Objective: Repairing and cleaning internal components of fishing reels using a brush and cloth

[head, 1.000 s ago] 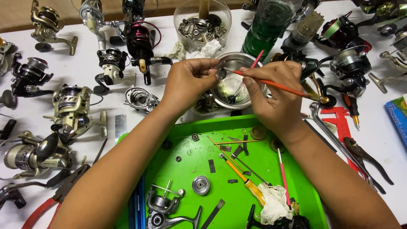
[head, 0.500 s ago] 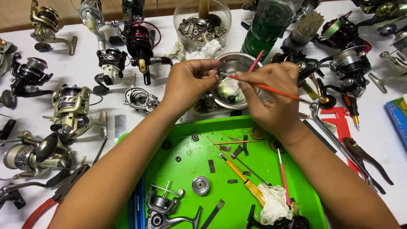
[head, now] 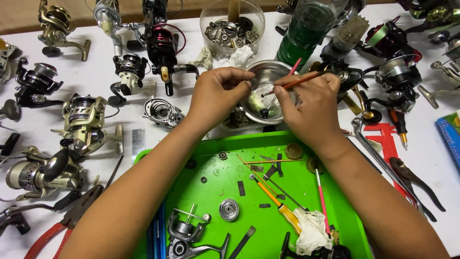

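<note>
**Brush work over the metal bowl**

The left hand point(head: 218, 96) pinches a small part point(head: 252, 84) over the metal bowl point(head: 268, 72) on the white counter point(head: 143, 110). The right hand point(head: 309, 108) grips a thin orange brush point(head: 299, 82), tip near the part. A green tray point(head: 211, 192) with a yellow screwdriver point(head: 280, 206) lies below; fishing reels point(head: 84, 120) surround them.

Bowl point(head: 268, 72): polished metal, mirror-glossy. Brush point(head: 294, 82) in right hand point(head: 306, 108): orange wooden-looking handle, smooth. Tray point(head: 211, 158): green plastic, semi-gloss, smudged. Bearing point(head: 229, 209) on it: bright metal. Rag point(head: 311, 230): white cloth, crumpled, stained. Table point(head: 143, 120): matt white. Tub point(head: 232, 24): clear plastic. Pliers point(head: 48, 235): red rubbery grips. Reels point(head: 86, 117): painted metal, satin.
</note>
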